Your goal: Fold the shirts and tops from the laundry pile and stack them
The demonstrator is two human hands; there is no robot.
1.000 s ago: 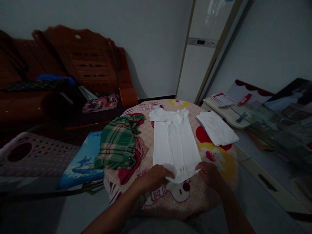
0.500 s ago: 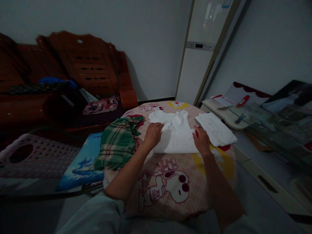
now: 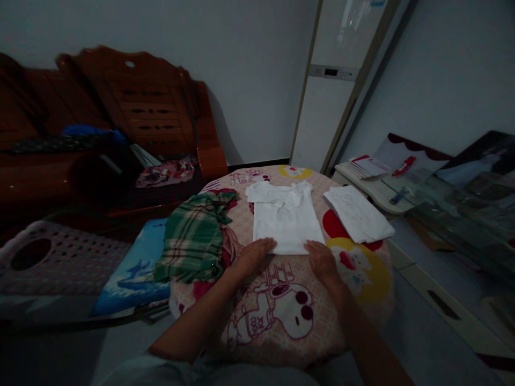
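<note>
I saw the left hand (image 3: 255, 253) lying flat and open, fingers stretched, its fingertips on the near left corner of the folded white shirt (image 3: 287, 222), gripping nothing. The right hand (image 3: 319, 257) lay equally flat at the shirt's near right corner, holding nothing. The shirt sat mid-way across the round cartoon-print table (image 3: 281, 321), between a green plaid cloth (image 3: 191, 238) and another folded white cloth (image 3: 358, 214)

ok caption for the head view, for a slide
Left hand and right hand lie flat at the near edge of a folded white garment on a cartoon-print table, green plaid cloth beside it.
</note>
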